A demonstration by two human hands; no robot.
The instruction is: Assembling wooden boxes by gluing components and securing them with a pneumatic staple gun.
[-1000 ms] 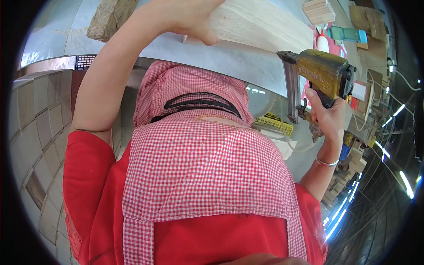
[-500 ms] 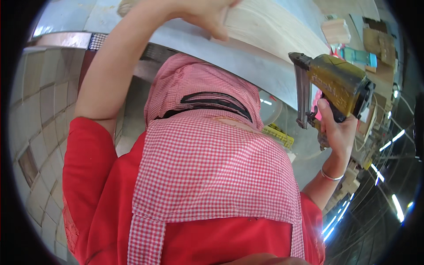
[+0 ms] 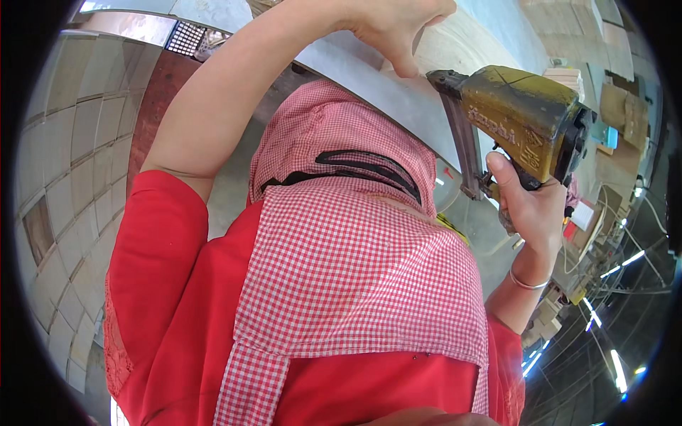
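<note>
A pneumatic nail gun (image 3: 522, 117) with a worn yellow-brown body and dark nose is held by my right hand (image 3: 529, 206), fingers wrapped round its grip. Its nose tip points left, close to my left thumb. At the top of the view, my left hand (image 3: 387, 32) reaches over the worktable. Its thumb and fingers bracket the end of a pale wooden board (image 3: 469, 42), touching it; some of the fingers are cut off by the picture's upper edge. The board lies on the light grey-blue tabletop (image 3: 355, 60).
Stacked wooden pieces (image 3: 575, 25) stand at the far right, beside cardboard (image 3: 614, 106) and a blue-capped clear container (image 3: 604, 135). Hoses or cables hang on the right. A white mesh basket (image 3: 186, 39) is left of my left arm. The table's near edge runs before my checked apron (image 3: 355, 270).
My left hand has shifted right along the board. The nail gun in my right hand has moved left, so its nose now sits beside my left thumb. The view has turned slightly.
</note>
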